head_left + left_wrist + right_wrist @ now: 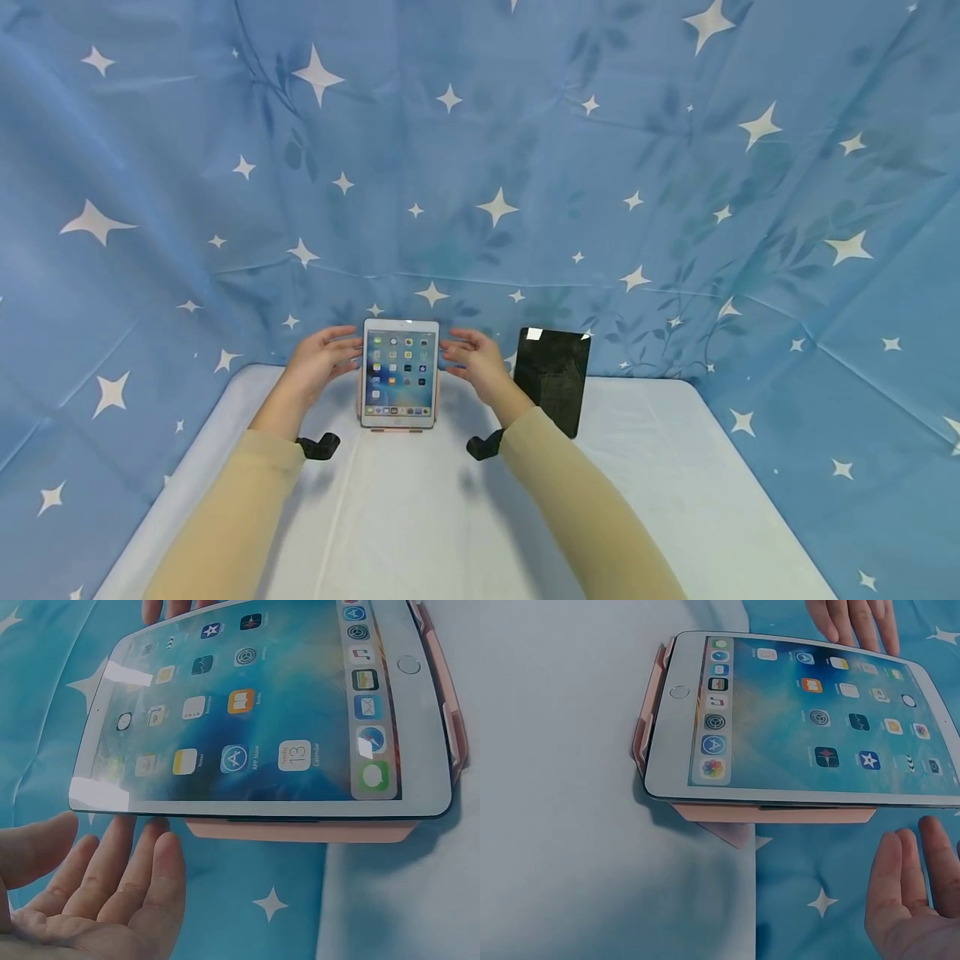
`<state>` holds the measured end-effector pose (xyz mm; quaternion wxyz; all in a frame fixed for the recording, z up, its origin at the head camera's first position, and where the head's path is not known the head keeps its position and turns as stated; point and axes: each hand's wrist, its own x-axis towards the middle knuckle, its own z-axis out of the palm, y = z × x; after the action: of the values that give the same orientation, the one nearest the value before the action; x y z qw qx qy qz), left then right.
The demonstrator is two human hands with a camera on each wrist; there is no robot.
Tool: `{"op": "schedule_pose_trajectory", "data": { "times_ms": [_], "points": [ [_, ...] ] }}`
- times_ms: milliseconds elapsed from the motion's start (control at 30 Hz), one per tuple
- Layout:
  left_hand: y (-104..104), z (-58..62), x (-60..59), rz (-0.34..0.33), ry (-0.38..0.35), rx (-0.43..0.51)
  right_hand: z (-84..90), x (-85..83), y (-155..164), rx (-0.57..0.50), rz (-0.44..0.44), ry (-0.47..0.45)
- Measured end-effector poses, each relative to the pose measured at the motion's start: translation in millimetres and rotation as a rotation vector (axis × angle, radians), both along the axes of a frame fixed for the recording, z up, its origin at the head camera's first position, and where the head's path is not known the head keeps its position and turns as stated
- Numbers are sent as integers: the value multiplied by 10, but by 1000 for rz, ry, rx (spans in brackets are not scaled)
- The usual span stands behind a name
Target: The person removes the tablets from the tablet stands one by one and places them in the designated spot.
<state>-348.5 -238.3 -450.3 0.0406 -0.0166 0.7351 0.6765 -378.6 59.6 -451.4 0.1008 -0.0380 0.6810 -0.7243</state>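
A white-framed tablet [400, 372], its screen lit with rows of app icons, stands propped upright on a pink stand [300, 829]. The stand's lower lip shows under the tablet's bottom edge. At the tablet's left side is my left hand [318, 360], fingers extended and a little bent, tips close to the edge. My right hand [480, 365] mirrors it on the other side, fingers spread toward the right edge. Neither hand grips anything; in the right wrist view a gap shows between the right fingertips [928, 825] and the tablet.
To the right, a dark tablet-shaped panel [551, 379] leans upright, partly behind the right forearm. White cloth covers the table [405, 517]. A blue curtain with white stars [465, 167] hangs behind and at both sides. A black wrist camera [321, 447] sits on the left wrist.
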Motion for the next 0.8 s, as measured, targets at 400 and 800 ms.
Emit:
{"op": "schedule_pose_trajectory", "data": {
  "times_ms": [400,800],
  "points": [
    [14,46,-80,14,-17,-9,-4,-63,-31,-2,-10,5],
    [39,53,-128,79,-49,-6,1,-77,-126,8,-64,4]
  ]
}}
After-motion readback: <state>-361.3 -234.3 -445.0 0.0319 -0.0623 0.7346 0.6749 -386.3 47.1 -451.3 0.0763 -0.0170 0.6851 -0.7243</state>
